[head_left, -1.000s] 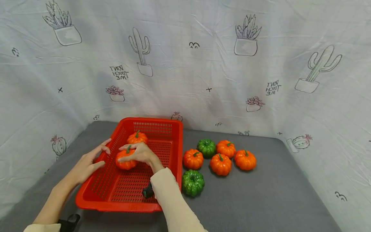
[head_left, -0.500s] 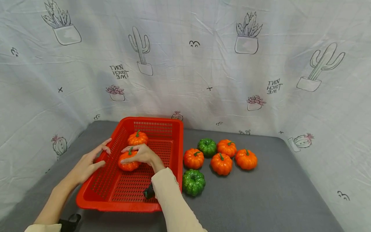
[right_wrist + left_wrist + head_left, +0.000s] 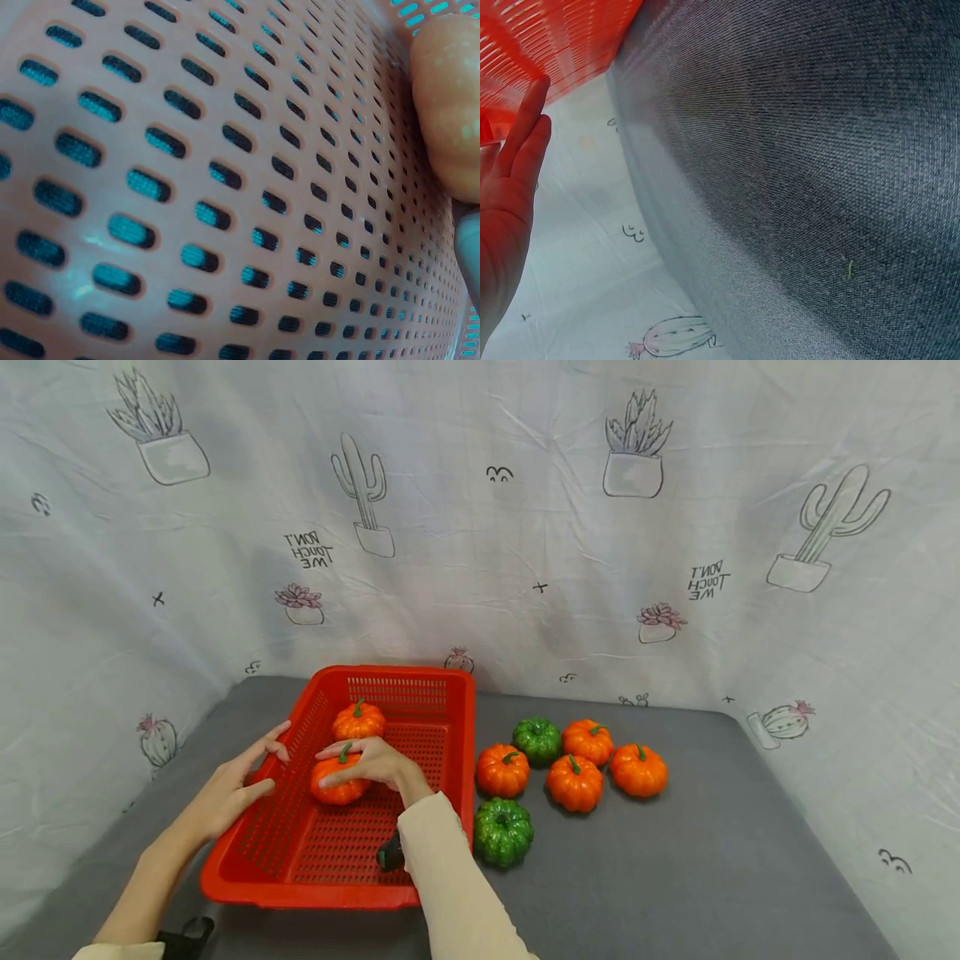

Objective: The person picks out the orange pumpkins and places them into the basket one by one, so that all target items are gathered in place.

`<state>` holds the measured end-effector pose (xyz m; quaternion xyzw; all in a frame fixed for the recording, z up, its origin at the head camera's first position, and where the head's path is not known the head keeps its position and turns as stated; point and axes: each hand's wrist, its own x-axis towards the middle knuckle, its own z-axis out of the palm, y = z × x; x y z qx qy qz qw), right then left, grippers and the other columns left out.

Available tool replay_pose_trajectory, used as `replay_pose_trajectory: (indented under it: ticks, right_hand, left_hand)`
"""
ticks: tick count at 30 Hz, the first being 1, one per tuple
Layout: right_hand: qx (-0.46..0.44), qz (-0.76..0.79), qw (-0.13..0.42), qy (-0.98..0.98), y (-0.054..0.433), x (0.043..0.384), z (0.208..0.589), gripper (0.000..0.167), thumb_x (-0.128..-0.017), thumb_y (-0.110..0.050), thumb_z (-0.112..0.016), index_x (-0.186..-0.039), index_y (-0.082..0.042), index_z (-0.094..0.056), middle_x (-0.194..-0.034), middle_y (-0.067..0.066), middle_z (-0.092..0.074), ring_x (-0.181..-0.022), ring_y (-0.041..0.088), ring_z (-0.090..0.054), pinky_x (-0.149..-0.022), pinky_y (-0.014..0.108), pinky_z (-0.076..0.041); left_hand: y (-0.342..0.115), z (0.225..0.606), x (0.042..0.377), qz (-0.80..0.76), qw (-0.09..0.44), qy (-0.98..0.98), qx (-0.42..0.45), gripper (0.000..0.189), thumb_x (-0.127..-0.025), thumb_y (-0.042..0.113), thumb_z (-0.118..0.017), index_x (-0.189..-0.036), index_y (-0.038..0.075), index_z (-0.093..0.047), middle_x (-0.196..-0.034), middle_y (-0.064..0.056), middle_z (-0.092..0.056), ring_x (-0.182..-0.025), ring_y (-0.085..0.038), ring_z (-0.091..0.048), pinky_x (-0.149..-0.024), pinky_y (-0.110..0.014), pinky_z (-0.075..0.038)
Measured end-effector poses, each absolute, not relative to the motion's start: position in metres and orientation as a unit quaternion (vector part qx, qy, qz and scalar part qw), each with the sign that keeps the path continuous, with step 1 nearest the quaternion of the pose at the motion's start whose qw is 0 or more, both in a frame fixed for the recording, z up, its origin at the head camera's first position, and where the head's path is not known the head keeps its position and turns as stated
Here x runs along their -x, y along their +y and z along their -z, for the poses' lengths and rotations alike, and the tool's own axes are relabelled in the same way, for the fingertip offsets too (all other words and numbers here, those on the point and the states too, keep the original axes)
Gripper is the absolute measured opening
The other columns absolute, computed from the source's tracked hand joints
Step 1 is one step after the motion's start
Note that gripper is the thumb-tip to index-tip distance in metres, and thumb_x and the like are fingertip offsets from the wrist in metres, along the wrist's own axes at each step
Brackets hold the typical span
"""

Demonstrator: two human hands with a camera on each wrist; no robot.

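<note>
My right hand point(image 3: 378, 767) grips an orange toy pumpkin point(image 3: 337, 785) from above, thumb on the near side and fingers toward the far side. This pumpkin is low inside the red plastic basket point(image 3: 420, 897). Just behind it sits another orange pumpkin point(image 3: 360, 720). My left hand point(image 3: 232, 789) rests at the basket's left rim, thumb and fingers spread along it. In the left wrist view, straight fingers point(image 3: 529, 142) lie along the basket's outer wall point(image 3: 577, 45). The right wrist view shows the slotted basket floor point(image 3: 172, 180) and part of a pumpkin point(image 3: 450, 105) at its right edge.
To the basket's right stand several orange pumpkins point(image 3: 574, 783) and two green ones, one at the back point(image 3: 537, 742) and one beside the basket wall point(image 3: 502, 832). They sit on a grey cloth-covered table point(image 3: 675, 877). A white printed curtain point(image 3: 465, 527) encloses the back and sides.
My right hand has shifted slightly right inside the basket with the pumpkin in its grip. The left hand stays at the left rim.
</note>
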<state>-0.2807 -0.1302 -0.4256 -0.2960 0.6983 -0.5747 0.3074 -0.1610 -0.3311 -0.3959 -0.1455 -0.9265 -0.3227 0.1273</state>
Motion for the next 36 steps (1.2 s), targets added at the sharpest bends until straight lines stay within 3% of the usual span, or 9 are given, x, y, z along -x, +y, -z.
replay_pose_trajectory:
  ticks: [11, 16, 23, 30, 36]
  right_hand:
    - [0.291, 0.558, 0.313, 0.711, -0.131, 0.282, 0.421, 0.035, -0.075, -0.012, -0.081, -0.109, -0.017, -0.073, -0.105, -0.019, -0.066, -0.101, -0.002, -0.050, -0.086, 0.020, -0.041]
    - [0.314, 0.532, 0.331, 0.713, -0.130, 0.284, 0.414, 0.042, -0.077, -0.009, -0.078, -0.117, -0.016, -0.070, -0.118, -0.017, -0.062, -0.110, -0.002, -0.048, -0.090, 0.021, -0.040]
    - [0.330, 0.518, 0.348, 0.708, -0.125, 0.287, 0.414, 0.049, -0.079, -0.007, -0.076, -0.125, -0.016, -0.065, -0.139, -0.012, -0.049, -0.127, 0.000, -0.039, -0.095, 0.021, -0.037]
    - [0.332, 0.498, 0.322, 0.734, -0.123, 0.288, 0.414, 0.050, -0.075, -0.010, -0.081, -0.121, -0.022, -0.068, -0.138, -0.014, -0.050, -0.128, 0.002, -0.038, -0.093, 0.021, -0.039]
    - [0.336, 0.476, 0.286, 0.761, -0.124, 0.288, 0.415, 0.057, -0.072, -0.012, -0.084, -0.125, -0.024, -0.066, -0.138, -0.011, -0.051, -0.117, 0.002, -0.047, -0.092, 0.021, -0.039]
  left_hand:
    - [-0.330, 0.395, 0.162, 0.313, 0.137, -0.929, 0.143, 0.029, -0.083, -0.005, -0.054, -0.106, 0.013, -0.051, -0.148, -0.017, -0.036, -0.102, -0.004, -0.039, -0.072, -0.026, -0.037]
    - [-0.329, 0.395, 0.162, 0.324, 0.129, -0.927, 0.140, 0.030, -0.084, -0.004, -0.054, -0.107, 0.014, -0.050, -0.150, -0.015, -0.035, -0.101, -0.005, -0.041, -0.069, -0.028, -0.043]
    - [-0.328, 0.395, 0.161, 0.324, 0.128, -0.926, 0.143, 0.028, -0.085, -0.004, -0.054, -0.107, 0.012, -0.050, -0.151, -0.015, -0.033, -0.100, -0.008, -0.040, -0.069, -0.028, -0.039]
    - [-0.328, 0.395, 0.161, 0.324, 0.125, -0.928, 0.135, 0.026, -0.085, -0.002, -0.053, -0.108, 0.011, -0.050, -0.150, -0.016, -0.034, -0.098, -0.012, -0.044, -0.068, -0.028, -0.042]
    - [-0.329, 0.394, 0.161, 0.335, 0.118, -0.925, 0.134, 0.025, -0.086, -0.002, -0.053, -0.108, 0.011, -0.050, -0.150, -0.017, -0.033, -0.095, -0.015, -0.048, -0.064, -0.029, -0.046]
